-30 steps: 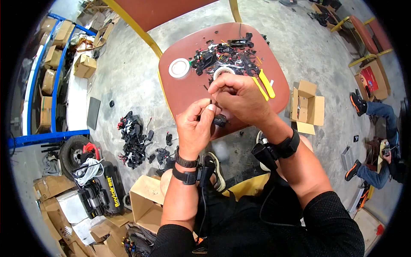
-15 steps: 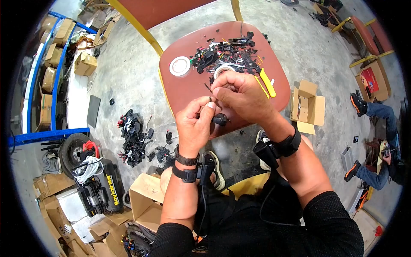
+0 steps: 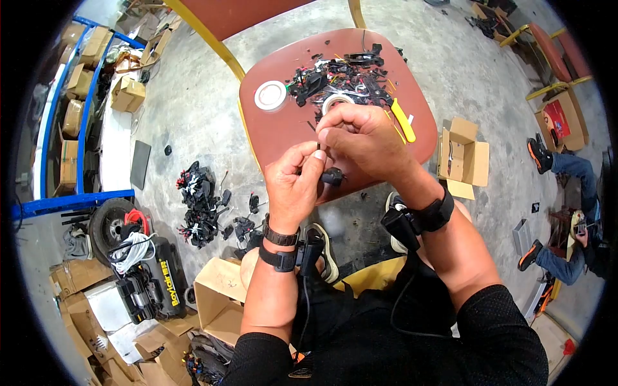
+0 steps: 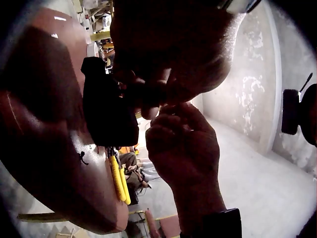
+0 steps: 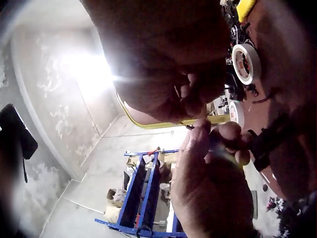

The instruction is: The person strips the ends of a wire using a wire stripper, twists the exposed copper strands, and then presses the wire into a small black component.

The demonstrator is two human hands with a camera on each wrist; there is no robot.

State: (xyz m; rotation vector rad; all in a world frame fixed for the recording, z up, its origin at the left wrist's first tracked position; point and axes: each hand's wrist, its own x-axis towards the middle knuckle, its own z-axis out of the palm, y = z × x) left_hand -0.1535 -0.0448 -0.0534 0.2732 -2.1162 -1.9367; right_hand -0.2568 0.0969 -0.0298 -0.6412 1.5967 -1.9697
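Note:
My left hand [image 3: 295, 177] grips a small black plastic part with a thin black wire [image 3: 318, 147] between thumb and forefinger. The part's boxy body [image 3: 332, 177] juts out below the fingers, a dark silhouette [image 4: 109, 111] in the left wrist view. Fingers curled, my right hand [image 3: 367, 141] pinches at the wire's upper end, its fingertips right beside the left thumb. A dark wire tip [image 5: 187, 126] shows between the hands in the right wrist view. Behind them, a heap of black plastic pieces and wire scraps [image 3: 312, 87] lies on the red chair seat [image 3: 277, 138].
Two white tape rolls [image 3: 270, 95] and yellow-handled pliers [image 3: 403, 122] lie on the seat. On the floor are a pile of black parts [image 3: 199, 199], an open carton [image 3: 476, 161] and an air compressor [image 3: 164, 280]. Another person [image 3: 573, 257] sits at the far right.
The hands stay together around the black part, with only small finger shifts; the right hand's fingertips draw slightly up. The head view has shifted a little.

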